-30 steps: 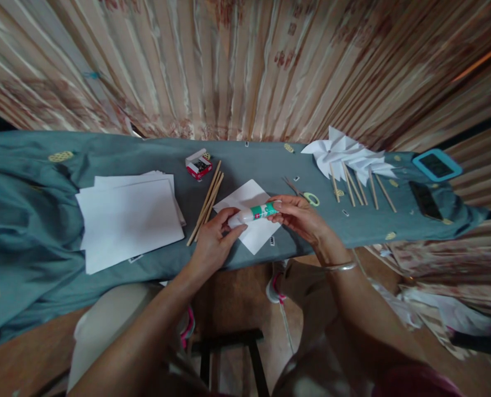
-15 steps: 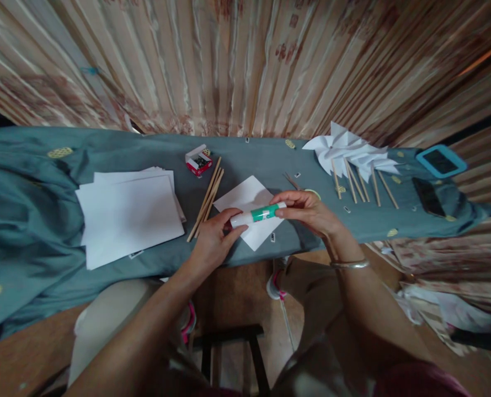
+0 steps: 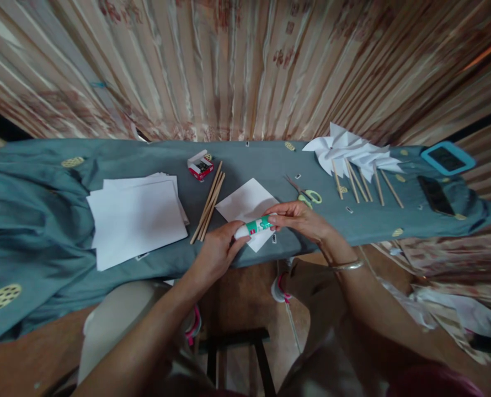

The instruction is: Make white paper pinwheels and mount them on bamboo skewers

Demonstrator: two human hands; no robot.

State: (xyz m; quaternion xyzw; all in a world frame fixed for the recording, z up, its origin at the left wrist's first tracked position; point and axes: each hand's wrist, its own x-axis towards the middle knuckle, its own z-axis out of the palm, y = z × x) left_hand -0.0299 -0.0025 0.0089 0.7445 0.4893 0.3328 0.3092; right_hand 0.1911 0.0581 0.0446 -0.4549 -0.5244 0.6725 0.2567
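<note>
A green and white glue stick (image 3: 257,225) is held between both hands, tilted slightly up to the right. My left hand (image 3: 217,248) grips its white left end with thumb and fingers. Its right end is pinched by my right hand (image 3: 298,221). Below the glue stick, a square white sheet of paper (image 3: 245,198) lies with one corner toward me, partly covered by the hands. Scissors (image 3: 305,193) with light green handles rest just beyond my right hand. Several thin wooden sticks (image 3: 208,204) lie left of the square sheet.
On the left is a stack of white paper (image 3: 140,220). A small open red box (image 3: 200,165) sits toward the back. White paper pinwheels (image 3: 348,151) on sticks lie at the right, near a blue-framed device (image 3: 448,158) and a black phone (image 3: 436,195). A green cloth (image 3: 262,154) covers the table.
The glue stick and both hands have moved slightly down toward me. The scissors' handles, earlier mostly hidden by my right hand, now show. The whole view has shifted a little.
</note>
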